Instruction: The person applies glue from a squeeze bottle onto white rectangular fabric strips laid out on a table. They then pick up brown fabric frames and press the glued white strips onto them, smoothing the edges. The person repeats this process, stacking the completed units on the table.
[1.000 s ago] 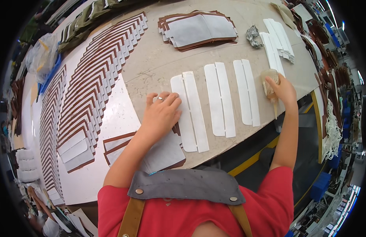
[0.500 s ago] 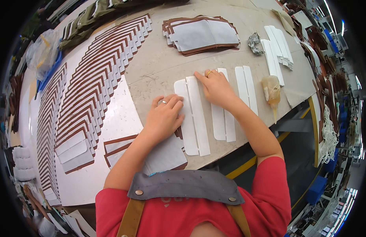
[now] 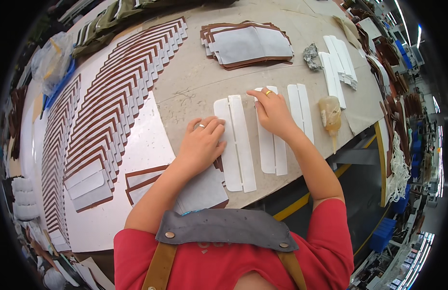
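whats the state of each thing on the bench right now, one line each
left hand: flat, pressing the left white strip pair
right hand: fingers resting on the middle strip pair
right strip pair: lying flat, untouched
glue bottle: lying on its side, not held
brown-edged panels: stacked
fanned panels: overlapping in long rows

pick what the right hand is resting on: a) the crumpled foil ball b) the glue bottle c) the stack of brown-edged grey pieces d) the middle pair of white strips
d: the right hand lies flat on the middle pair of white strips, with the glue bottle lying apart on the table beside it and the foil ball farther up.
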